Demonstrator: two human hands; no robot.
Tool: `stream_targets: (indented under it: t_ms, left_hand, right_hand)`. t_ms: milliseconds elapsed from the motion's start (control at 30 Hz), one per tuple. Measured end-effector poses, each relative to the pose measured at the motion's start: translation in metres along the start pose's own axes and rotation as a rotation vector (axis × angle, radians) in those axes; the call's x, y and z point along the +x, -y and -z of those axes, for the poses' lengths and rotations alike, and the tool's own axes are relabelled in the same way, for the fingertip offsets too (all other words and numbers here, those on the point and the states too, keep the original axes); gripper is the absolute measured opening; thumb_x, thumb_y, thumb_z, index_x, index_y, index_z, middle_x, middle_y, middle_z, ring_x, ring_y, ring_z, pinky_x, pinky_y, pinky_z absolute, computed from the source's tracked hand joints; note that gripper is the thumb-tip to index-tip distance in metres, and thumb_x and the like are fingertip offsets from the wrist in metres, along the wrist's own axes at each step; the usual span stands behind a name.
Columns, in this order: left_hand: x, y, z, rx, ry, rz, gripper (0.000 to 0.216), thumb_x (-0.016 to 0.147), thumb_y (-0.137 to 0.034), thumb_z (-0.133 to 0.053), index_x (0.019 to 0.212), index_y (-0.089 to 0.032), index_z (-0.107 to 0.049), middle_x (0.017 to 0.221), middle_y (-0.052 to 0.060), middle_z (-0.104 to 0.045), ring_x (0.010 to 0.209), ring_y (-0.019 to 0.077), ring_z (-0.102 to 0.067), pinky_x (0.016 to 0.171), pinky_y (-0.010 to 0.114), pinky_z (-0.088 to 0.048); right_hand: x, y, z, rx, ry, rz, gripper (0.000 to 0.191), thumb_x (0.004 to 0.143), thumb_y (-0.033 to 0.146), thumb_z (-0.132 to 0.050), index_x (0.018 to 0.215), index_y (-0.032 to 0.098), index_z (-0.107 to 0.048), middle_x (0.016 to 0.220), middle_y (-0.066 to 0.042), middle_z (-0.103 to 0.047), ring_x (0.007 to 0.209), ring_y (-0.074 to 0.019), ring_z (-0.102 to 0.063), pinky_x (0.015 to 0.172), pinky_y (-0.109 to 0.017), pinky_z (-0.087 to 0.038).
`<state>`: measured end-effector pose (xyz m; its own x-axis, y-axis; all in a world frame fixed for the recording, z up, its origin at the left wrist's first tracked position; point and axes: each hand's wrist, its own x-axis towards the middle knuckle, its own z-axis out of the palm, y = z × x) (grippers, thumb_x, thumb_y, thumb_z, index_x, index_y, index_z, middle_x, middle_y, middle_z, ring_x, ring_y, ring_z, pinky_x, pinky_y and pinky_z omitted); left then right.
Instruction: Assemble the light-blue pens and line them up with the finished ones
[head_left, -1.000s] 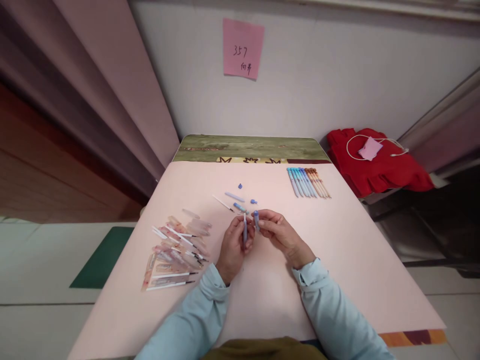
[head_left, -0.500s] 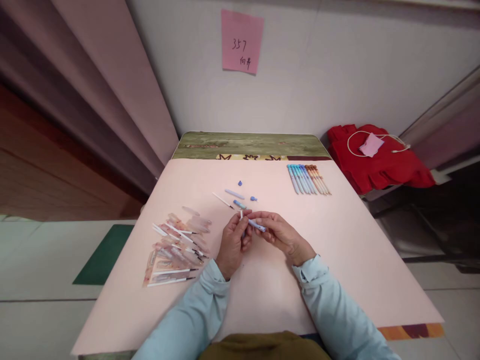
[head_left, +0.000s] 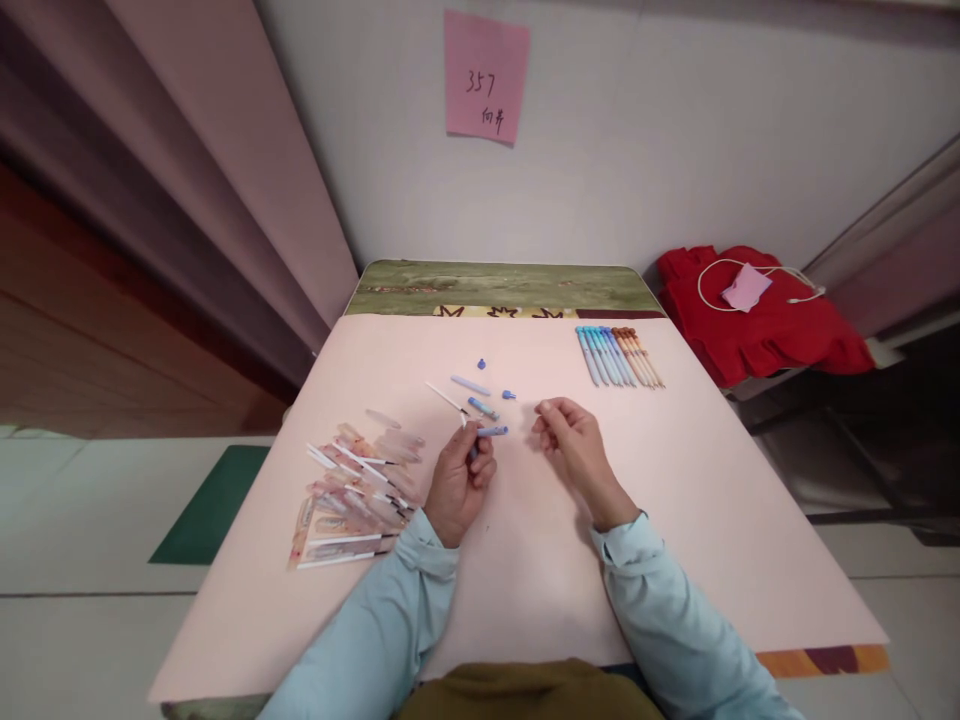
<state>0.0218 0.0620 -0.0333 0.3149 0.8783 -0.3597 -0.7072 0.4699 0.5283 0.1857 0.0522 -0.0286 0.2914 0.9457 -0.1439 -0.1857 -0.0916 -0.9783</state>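
My left hand [head_left: 459,482] is closed round a blue pen barrel [head_left: 493,431] that sticks out to the right, just above the pink table sheet [head_left: 525,560]. A thin white tip shows above its fingers. My right hand [head_left: 571,447] hovers a short way to the right of the barrel, not touching it, its fingers loosely curled with nothing visible in them. Just beyond my hands lie loose pen parts: a pale blue tube [head_left: 470,385], a white refill [head_left: 445,397], a blue piece [head_left: 482,407] and two small blue caps [head_left: 481,364].
A row of several blue and orange pens [head_left: 619,356] lies at the far right of the sheet. A heap of clear wrappers and white refills [head_left: 358,492] sits at the left. Beyond the table's right edge lies a red cloth [head_left: 757,320] with a white cable.
My hands have parted: the right hand let go of the blue barrel and drew away to the right. The barrel stays with my left hand, now pointing sideways.
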Motion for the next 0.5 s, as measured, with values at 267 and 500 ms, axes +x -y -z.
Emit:
stream_targets:
  t_ms: [267, 500]
  left_hand:
    - [0.003, -0.008, 0.001, -0.119, 0.002, -0.024, 0.027, 0.082, -0.038, -0.07, 0.08, -0.015, -0.057, 0.06, -0.005, -0.049, 0.039, 0.0001, -0.031, 0.031, 0.011, -0.021]
    - [0.002, -0.01, -0.001, -0.181, 0.028, 0.024, 0.022, 0.091, -0.034, -0.059, 0.083, -0.014, -0.059, 0.06, -0.005, -0.045, 0.038, 0.0008, -0.03, 0.031, 0.01, -0.024]
  right_hand:
    - [0.028, -0.017, -0.003, -0.803, -0.209, 0.321, 0.018, 0.08, 0.034, -0.059, 0.082, 0.022, -0.072, 0.077, -0.002, -0.067, 0.066, -0.0155, -0.058, 0.068, -0.028, -0.043]
    - [0.035, -0.02, -0.019, -1.095, -0.236, 0.251, 0.016, 0.083, 0.033, -0.059, 0.089, 0.025, -0.072, 0.085, -0.003, -0.069, 0.073, -0.018, -0.059, 0.061, -0.028, -0.034]
